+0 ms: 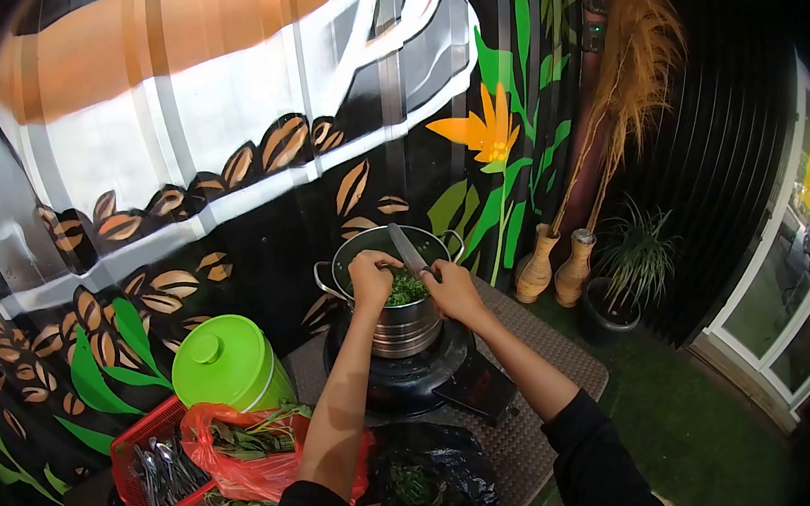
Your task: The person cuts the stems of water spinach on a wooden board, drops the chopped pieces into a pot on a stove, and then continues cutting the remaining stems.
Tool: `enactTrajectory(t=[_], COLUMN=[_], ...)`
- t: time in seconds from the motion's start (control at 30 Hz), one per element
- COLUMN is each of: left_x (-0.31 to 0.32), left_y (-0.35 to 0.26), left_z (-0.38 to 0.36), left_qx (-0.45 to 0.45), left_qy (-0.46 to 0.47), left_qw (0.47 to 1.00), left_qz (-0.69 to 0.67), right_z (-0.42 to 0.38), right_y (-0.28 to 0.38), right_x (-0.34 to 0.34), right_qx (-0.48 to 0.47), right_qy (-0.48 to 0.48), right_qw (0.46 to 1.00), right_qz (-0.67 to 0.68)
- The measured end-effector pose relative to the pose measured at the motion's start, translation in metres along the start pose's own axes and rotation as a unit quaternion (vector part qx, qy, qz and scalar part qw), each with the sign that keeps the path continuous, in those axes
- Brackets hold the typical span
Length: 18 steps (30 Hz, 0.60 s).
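A steel pot (pixel 403 335) with two side handles stands on a black stove (pixel 402 388), and chopped greens (pixel 408 288) show inside it. My right hand (pixel 453 289) is closed around the handle of a knife (pixel 407 248), whose blade points up and away over the pot's opening. Opposite it, my left hand (pixel 371 277) is above the pot's near left rim with its fingers curled together near the blade. Whatever those fingers pinch is hidden from view.
Left of the stove are a green lidded bucket (pixel 227 365), a red plastic bag (pixel 251 474) of leafy stems and a red basket (pixel 134 484) of cutlery. A black plastic bag (pixel 466 450) with greens lies in front. Potted plants (pixel 620 282) stand beyond the table's right side.
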<state>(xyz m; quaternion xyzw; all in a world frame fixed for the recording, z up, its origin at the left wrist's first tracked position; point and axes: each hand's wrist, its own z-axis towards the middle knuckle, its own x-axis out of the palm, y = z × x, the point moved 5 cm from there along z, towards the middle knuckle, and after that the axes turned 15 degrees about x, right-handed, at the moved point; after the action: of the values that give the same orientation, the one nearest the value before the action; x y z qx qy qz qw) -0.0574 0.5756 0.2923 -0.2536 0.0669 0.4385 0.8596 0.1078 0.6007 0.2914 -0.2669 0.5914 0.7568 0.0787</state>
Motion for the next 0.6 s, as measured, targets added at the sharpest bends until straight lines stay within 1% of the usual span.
enactTrajectory(t=[0.03, 0.1, 0.13, 0.2, 0.23, 0.3, 0.33, 0.4, 0.43, 0.5, 0.53, 0.57, 0.6], left_x=[0.001, -0.002, -0.004, -0.003, -0.002, 0.000, -0.001, -0.003, -0.002, -0.002, -0.002, -0.003, -0.004], left_y=[-0.002, -0.003, -0.007, -0.005, -0.001, -0.002, -0.004, -0.002, -0.001, 0.001, 0.003, 0.005, 0.005], left_z=[0.001, 0.003, 0.004, 0.003, 0.001, 0.000, 0.001, 0.001, 0.000, 0.000, 0.000, -0.001, -0.001], left_qx=[0.000, -0.052, -0.052, -0.125, -0.125, -0.074, -0.074, -0.110, -0.110, -0.084, -0.083, -0.071, -0.058], left_qy=[0.000, -0.030, -0.030, -0.015, -0.015, 0.025, 0.025, 0.002, 0.001, -0.029, -0.029, -0.040, -0.051], left_qw=[1.000, 0.998, 0.998, 0.992, 0.992, 0.997, 0.997, 0.994, 0.994, 0.995, 0.995, 0.997, 0.996], left_qz=[0.000, 0.009, 0.009, -0.028, -0.028, -0.019, -0.019, -0.029, -0.029, -0.039, -0.038, 0.002, 0.042], right_z=[-0.001, -0.003, -0.003, -0.003, -0.003, -0.004, 0.000, 0.006, 0.007, 0.004, 0.000, -0.008, -0.019], right_y=[0.002, 0.003, 0.003, 0.004, 0.005, 0.005, 0.001, -0.003, -0.006, -0.001, 0.002, 0.009, 0.020], right_x=[-0.001, -0.002, -0.001, -0.002, -0.002, -0.002, 0.000, 0.002, 0.003, 0.002, 0.001, -0.003, -0.007], right_qx=[0.000, 0.009, 0.010, 0.003, 0.003, 0.000, 0.000, -0.056, -0.056, -0.090, -0.091, -0.135, -0.178], right_qy=[0.000, 0.002, 0.003, 0.004, 0.004, 0.014, 0.014, -0.024, -0.024, -0.049, -0.049, -0.108, -0.166], right_qw=[1.000, 1.000, 1.000, 1.000, 1.000, 1.000, 1.000, 0.998, 0.998, 0.992, 0.992, 0.973, 0.943], right_qz=[0.000, 0.002, 0.002, 0.000, 0.000, 0.006, 0.005, -0.025, -0.025, -0.077, -0.076, -0.153, -0.228])
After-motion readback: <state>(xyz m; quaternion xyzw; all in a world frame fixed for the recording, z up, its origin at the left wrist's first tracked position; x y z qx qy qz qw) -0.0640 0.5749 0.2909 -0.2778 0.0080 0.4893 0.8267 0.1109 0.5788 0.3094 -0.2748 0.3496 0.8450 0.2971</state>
